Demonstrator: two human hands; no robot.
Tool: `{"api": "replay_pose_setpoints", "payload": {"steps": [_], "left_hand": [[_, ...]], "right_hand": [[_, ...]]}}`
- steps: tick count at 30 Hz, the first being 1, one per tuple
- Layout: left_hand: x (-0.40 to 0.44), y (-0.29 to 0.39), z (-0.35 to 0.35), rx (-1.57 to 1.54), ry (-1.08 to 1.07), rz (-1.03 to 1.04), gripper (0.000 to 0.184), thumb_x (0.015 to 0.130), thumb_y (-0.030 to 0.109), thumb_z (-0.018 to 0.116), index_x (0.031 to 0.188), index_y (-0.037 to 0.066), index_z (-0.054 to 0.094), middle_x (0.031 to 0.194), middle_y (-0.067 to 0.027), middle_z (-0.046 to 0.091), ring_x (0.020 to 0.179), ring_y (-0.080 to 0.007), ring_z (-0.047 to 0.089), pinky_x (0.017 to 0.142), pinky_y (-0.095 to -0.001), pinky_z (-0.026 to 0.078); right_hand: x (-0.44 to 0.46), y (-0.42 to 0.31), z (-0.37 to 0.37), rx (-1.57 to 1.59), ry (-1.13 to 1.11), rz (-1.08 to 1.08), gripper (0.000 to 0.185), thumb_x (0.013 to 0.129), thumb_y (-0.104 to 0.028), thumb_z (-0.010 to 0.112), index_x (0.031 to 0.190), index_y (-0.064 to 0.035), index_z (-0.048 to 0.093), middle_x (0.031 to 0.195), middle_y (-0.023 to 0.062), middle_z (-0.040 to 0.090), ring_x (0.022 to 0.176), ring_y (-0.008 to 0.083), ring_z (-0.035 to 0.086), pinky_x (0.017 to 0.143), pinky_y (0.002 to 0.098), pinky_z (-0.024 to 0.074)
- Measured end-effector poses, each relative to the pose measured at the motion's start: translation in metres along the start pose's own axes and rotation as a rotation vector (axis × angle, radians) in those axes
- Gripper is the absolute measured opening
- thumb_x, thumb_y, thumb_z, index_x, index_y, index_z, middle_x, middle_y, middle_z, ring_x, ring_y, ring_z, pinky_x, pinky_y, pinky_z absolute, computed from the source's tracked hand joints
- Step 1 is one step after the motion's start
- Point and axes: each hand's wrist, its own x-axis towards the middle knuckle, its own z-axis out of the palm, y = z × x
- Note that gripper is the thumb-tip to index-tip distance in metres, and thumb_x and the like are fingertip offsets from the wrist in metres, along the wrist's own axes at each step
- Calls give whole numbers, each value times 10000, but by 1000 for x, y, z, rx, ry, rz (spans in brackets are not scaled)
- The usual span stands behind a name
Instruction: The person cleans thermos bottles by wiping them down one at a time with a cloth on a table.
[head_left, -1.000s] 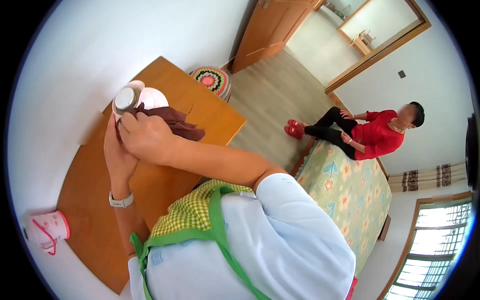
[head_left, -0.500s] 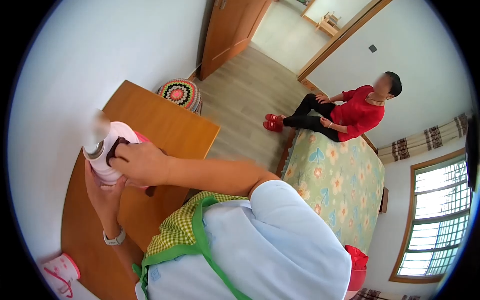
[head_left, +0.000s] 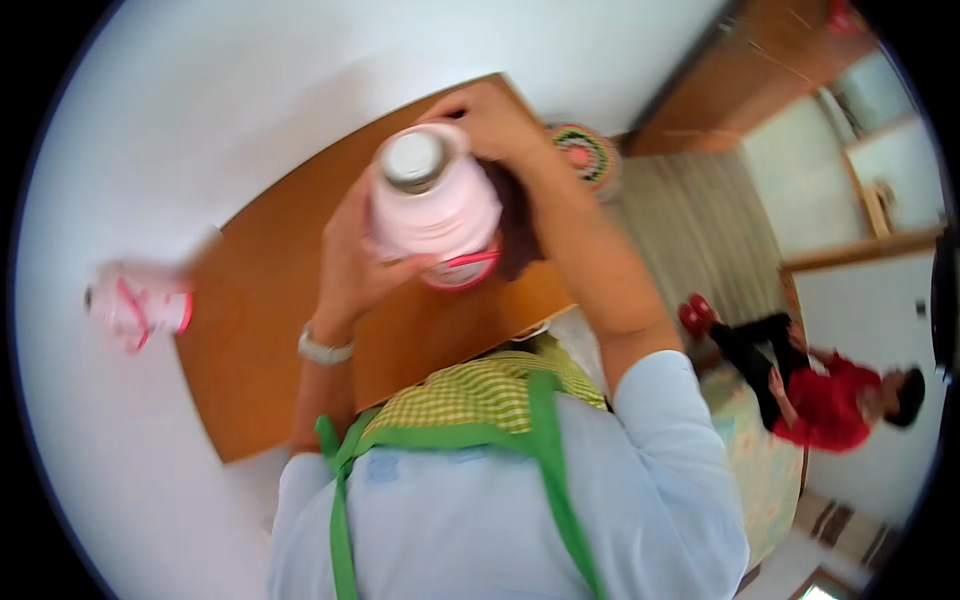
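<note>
A pink thermos flask (head_left: 437, 222) with a metal neck and whitish stopper is held up over the wooden table (head_left: 265, 330). My left hand (head_left: 360, 255) grips its left side, the thumb lying across the lower front. On the upper right of the flask is my right hand (head_left: 492, 122), fingers curled near the handle. A dark brown cloth (head_left: 518, 225) hangs below that hand, and a bit of dark fabric shows between its fingers. Motion blurs the edges, and the flask hides part of both hands.
A second pink-and-white flask (head_left: 140, 305) stands past the table's left end. A crocheted round stool (head_left: 585, 158) is by the wall. One person in red (head_left: 830, 400) sits on the flowered bed (head_left: 755, 470) at the right. A wooden door (head_left: 745, 75) is at upper right.
My view has swung left, so the table and flask sit nearer the middle. The right hand has shifted from the flask's front side to its far right side. The left hand still holds the flask.
</note>
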Motion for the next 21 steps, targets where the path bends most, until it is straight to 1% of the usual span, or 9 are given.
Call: {"api": "replay_pose_setpoints", "payload": {"steps": [1,5,7,9,10,12,13,15,21], "left_hand": [[7,-3,2,11,1,26,930,612,385,863,1329,-30,439,1238,-194,579,1123,-297,591,946,-397,469],[-1,-1,-1,10,34,25,955,605,419,857,1330,-35,431,1238,-204,577,1128,-323,591,955,-406,467],[2,1,0,70,35,50,962,605,433,850,1335,-27,424,1236,-212,574,1126,-347,590,954,-412,469],[3,2,1,81,37,49,960,609,431,847,1337,-26,421,1236,-212,575,1126,-349,589,953,-414,470],[3,1,1,93,31,52,958,612,430,844,1339,-26,418,1235,-211,576,1127,-352,588,951,-416,472],[4,3,2,83,30,51,958,610,429,845,1338,-27,420,1234,-212,576,1128,-354,587,951,-415,472],[3,2,1,80,33,46,958,607,428,846,1336,-28,422,1233,-212,576,1129,-356,586,951,-414,471],[5,1,2,85,28,52,959,604,424,848,1336,-27,423,1235,-210,576,1132,-351,586,952,-414,471],[5,1,4,13,17,6,962,597,407,858,1340,-25,425,1240,-196,580,1147,-331,581,958,-411,465]], "right_hand": [[15,4,-3,-13,-22,-4,214,768,-175,751,887,3,736,809,59,703,725,114,625,660,270,516],[8,11,5,-30,-64,20,203,797,-155,719,920,7,724,827,67,699,742,119,624,684,260,502],[-24,13,7,-24,244,-42,269,810,-325,652,866,-76,738,868,109,705,829,229,658,743,329,504],[-59,15,13,-28,440,-32,244,860,-258,619,888,-30,702,865,140,675,837,274,633,742,354,490],[-73,16,21,-28,437,-30,244,860,-258,619,888,-30,702,865,140,675,837,274,633,742,354,490],[-99,15,38,15,652,-107,188,868,-167,626,914,9,674,833,164,639,801,315,610,716,363,482],[-109,13,47,23,651,-107,188,868,-167,626,914,9,674,833,164,639,801,315,610,716,363,482],[-127,5,59,-37,731,-181,130,843,-69,650,944,13,667,811,158,601,755,314,598,705,356,478],[-146,6,67,-156,728,-363,161,787,-1,692,947,-15,681,797,133,580,695,263,589,663,353,481]]}}
